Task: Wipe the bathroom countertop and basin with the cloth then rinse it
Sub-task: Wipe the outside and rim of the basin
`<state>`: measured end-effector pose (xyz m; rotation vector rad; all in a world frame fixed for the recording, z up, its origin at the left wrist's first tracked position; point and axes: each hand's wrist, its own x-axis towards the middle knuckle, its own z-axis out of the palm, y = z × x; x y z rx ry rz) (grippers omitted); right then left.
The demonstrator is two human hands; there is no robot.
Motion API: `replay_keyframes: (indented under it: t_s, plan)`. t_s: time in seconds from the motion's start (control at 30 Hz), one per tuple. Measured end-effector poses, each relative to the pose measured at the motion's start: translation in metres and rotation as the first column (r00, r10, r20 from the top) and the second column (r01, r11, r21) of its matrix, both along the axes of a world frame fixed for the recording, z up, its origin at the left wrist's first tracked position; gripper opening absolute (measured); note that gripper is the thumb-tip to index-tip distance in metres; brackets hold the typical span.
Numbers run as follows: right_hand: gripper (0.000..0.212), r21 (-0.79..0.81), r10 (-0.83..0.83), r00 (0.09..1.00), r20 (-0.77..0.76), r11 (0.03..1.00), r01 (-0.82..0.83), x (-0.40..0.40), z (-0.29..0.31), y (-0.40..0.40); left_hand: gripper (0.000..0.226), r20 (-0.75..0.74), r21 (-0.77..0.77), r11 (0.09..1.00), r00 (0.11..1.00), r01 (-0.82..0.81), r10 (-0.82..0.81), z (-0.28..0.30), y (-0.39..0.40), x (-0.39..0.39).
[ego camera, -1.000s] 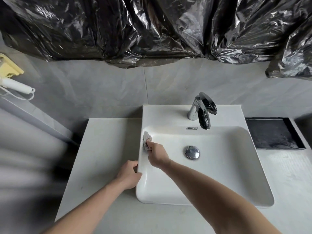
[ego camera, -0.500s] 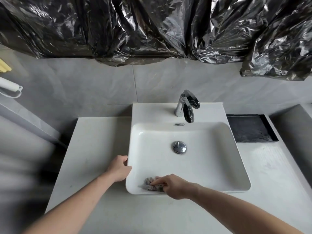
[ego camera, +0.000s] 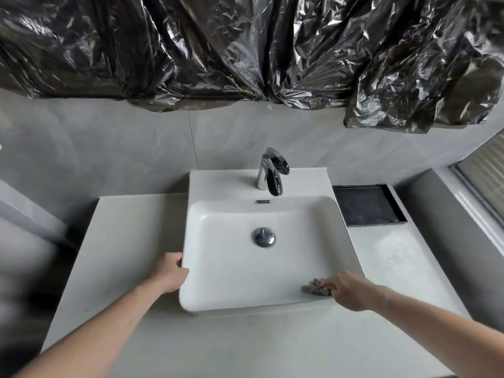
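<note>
A white rectangular basin (ego camera: 231, 271) sits on a pale countertop (ego camera: 131, 241). My right hand (ego camera: 347, 291) presses a small grey cloth (ego camera: 313, 287) against the basin's near right inner corner, fingers closed on it. My left hand (ego camera: 170, 272) grips the basin's left rim near the front corner. A chrome tap (ego camera: 270, 171) stands at the back of the basin, with no water running. A chrome drain plug (ego camera: 264, 236) lies in the basin's middle.
A black tray (ego camera: 366, 205) lies on the countertop to the right of the basin. Crumpled black plastic sheeting (ego camera: 245, 50) hangs over the wall above. A grey ledge and window frame (ego camera: 480, 186) run along the right.
My right hand has slid the cloth from the basin's left wall, along the near inner edge, to the near right corner. My left hand stays on the left rim. The view shifted right.
</note>
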<state>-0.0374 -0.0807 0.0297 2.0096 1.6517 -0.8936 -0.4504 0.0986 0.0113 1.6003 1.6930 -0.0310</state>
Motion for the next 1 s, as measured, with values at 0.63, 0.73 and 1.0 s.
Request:
replay_keyframes:
  t_s: [0.63,0.73,1.0]
  plan:
    - [0.052,0.333,-0.099,0.947,0.305,0.943,-0.008,0.047,-0.014,0.023,0.045,-0.009,0.034,0.999,0.999,-0.041,0.041,0.004,-0.020,0.013]
    - [0.035,0.404,-0.275,0.952,0.135,0.893,0.201,0.036,-0.012,0.016,0.071,-0.100,0.104,0.994,0.995,0.015,-0.004,0.001,-0.039,0.016]
    - [0.024,0.480,-0.381,0.770,-0.513,0.616,0.624,-0.053,0.053,-0.021,0.047,0.222,0.231,0.922,0.906,0.309,-0.360,0.044,-0.096,0.065]
